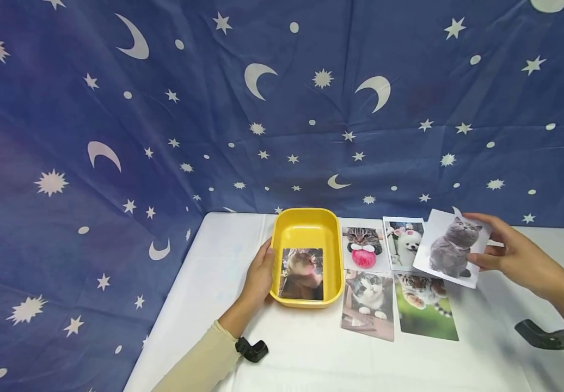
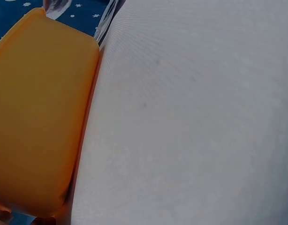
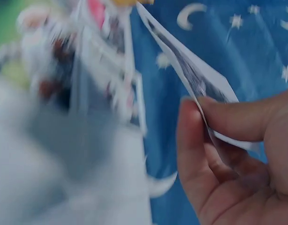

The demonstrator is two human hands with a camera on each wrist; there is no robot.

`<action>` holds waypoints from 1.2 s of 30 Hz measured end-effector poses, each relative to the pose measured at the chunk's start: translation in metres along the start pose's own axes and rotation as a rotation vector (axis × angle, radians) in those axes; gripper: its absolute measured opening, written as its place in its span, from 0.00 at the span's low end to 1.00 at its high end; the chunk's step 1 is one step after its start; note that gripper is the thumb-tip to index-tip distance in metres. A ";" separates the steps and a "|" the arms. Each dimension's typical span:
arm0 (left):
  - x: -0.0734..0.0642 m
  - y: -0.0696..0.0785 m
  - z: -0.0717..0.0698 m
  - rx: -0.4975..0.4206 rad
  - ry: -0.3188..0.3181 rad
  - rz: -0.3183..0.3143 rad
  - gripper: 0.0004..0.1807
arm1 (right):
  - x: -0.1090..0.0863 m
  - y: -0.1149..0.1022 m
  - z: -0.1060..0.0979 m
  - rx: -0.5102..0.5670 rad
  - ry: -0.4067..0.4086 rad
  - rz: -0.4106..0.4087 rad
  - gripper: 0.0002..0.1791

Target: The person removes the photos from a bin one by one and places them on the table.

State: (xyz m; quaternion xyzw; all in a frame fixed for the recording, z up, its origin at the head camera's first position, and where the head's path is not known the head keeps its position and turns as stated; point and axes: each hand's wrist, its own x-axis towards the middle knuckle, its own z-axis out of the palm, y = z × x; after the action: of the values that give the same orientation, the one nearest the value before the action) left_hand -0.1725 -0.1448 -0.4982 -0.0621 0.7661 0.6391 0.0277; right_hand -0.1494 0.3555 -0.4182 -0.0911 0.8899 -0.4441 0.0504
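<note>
My right hand (image 1: 512, 253) pinches a photo of a grey cat (image 1: 451, 245) by its right edge. In the right wrist view the photo (image 3: 188, 70) bends slightly between thumb and fingers. A yellow plastic tub (image 1: 306, 226) stands on the left part of the table, with a photo of an animal (image 1: 301, 275) lying in it. At the tub's left rim, my left hand (image 1: 257, 275) grips the side with the thumb at the edge. The left wrist view shows the tub's outer wall (image 2: 41, 112), with only bits of fingers at the bottom corner.
Right of the tub lie photos of a cat with a pink ball (image 1: 364, 256), a white dog (image 1: 406, 247), a grey-and-white cat (image 1: 369, 305) and a tiger cub (image 1: 426, 313). They rest on a white-covered table (image 1: 321, 354). Behind hangs a blue moon-and-star cloth (image 1: 311, 147).
</note>
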 end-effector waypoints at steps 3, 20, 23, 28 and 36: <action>0.001 0.000 0.000 0.009 0.002 0.002 0.27 | -0.009 0.021 -0.010 -0.051 -0.042 0.057 0.54; 0.000 0.000 0.001 -0.017 -0.003 0.010 0.27 | -0.037 0.095 -0.019 -0.240 -0.243 0.165 0.56; 0.000 0.000 0.001 -0.028 -0.011 0.011 0.26 | -0.040 0.100 -0.017 -0.306 -0.203 0.085 0.52; 0.000 0.001 0.001 -0.038 -0.015 0.013 0.26 | -0.045 0.099 -0.011 -0.359 -0.141 -0.024 0.49; 0.000 0.000 0.000 -0.021 -0.013 0.010 0.27 | -0.044 0.088 -0.001 -0.514 -0.139 -0.048 0.49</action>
State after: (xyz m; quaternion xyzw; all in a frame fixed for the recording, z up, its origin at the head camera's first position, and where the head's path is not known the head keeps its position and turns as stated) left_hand -0.1729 -0.1445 -0.4982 -0.0544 0.7594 0.6477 0.0289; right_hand -0.1173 0.4174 -0.4873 -0.1524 0.9655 -0.1973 0.0759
